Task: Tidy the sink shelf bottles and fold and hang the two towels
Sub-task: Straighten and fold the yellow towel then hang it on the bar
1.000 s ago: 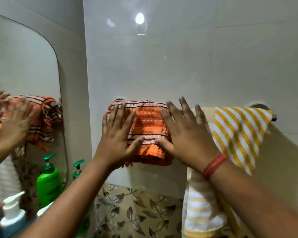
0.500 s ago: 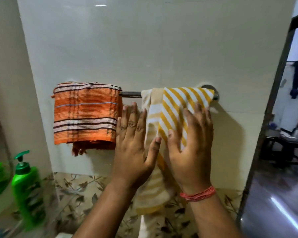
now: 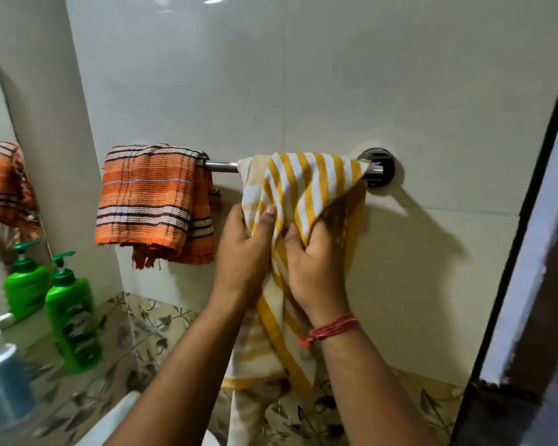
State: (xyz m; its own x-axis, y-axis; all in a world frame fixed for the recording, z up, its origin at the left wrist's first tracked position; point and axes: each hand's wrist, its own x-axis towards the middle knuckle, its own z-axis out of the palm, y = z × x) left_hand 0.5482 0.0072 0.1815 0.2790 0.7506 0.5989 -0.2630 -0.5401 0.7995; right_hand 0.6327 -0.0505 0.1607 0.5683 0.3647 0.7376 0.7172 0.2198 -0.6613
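Left hand (image 3: 244,252) is gripping the yellow striped towel (image 3: 316,188) at its left fold, thumb pressing the front. Right hand (image 3: 316,262) is bunching the same towel's middle, fingers closed in the cloth. The towel is hanging from the rail (image 3: 221,166), tail dangling below both wrists. Orange towel (image 3: 149,194) is hanging folded to the left, apart. Green bottle (image 3: 73,320) is standing lower left. Bare wall is lying right of the rail mount.
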